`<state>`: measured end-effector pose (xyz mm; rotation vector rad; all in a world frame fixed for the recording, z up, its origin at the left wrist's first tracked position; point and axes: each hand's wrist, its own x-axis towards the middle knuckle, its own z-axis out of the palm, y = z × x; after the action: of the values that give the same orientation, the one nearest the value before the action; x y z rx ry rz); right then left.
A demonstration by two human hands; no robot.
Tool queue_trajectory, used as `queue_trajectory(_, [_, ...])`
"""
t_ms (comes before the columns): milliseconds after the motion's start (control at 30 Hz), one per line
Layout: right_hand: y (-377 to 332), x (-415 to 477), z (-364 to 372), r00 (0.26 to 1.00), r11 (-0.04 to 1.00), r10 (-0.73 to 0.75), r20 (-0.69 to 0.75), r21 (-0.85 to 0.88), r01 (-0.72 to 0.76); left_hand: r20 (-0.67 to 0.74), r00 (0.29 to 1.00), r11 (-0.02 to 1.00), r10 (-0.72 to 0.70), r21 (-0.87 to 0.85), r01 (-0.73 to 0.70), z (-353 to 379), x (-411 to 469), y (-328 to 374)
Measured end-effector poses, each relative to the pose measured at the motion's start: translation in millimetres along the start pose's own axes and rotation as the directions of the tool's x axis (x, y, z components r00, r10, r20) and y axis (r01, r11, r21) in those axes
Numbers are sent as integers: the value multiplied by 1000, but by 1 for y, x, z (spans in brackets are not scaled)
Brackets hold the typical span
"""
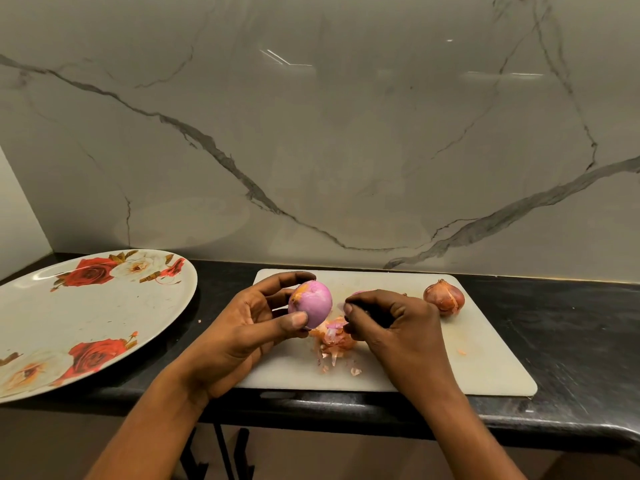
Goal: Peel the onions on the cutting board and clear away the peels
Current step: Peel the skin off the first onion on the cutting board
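Observation:
My left hand (249,327) grips a mostly peeled pink onion (311,303) just above the white cutting board (485,358). A bit of orange skin still clings to the onion's left end. My right hand (391,323) is beside it, fingers curled, pinching a small pale scrap of peel (341,306) right next to the onion. A heap of orange and pink peels (334,341) lies on the board below both hands. An unpeeled brown onion (444,296) sits at the board's far right. A pink shape behind my right hand is mostly hidden.
A large plate with red and white roses (69,323) rests on the black counter (571,341) to the left of the board. A marble wall rises behind. The counter's front edge runs just below the board.

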<state>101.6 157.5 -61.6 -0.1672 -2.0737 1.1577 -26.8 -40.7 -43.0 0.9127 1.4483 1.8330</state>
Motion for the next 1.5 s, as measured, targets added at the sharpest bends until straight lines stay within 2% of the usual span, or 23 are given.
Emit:
queue_trajectory(100, [1,-1,0,1000,999,-4,-13,-31,4,3,1000,1000,-2,-9,2,-1,0,0])
queue_trajectory(267, [-5,-1,1,999,996,-34,5,-81,35,-32,999,992,43,119,-39,1,-1,-2])
queue_trajectory(467, [-9,-4,0,997,991,-73,29,-107,76,-53,996,986,71,154,-62,3,-1,-2])
queue_trajectory(700, [-10,-5,-1,996,997,-60,62,49,57,-48,996,992,77,106,-72,4,0,-3])
queue_trajectory(833, [-12,-4,-2,992,996,-89,84,37,86,-25,996,987,88,138,-84,5,-1,-3])
queue_trajectory(1167, [-8,-4,-1,987,987,-159,34,14,159,45,997,991,56,121,-61,5,-1,-3])
queue_trajectory(1500, [-11,-6,-1,978,978,-208,34,32,207,-7,997,993,77,87,-76,8,-2,-2])
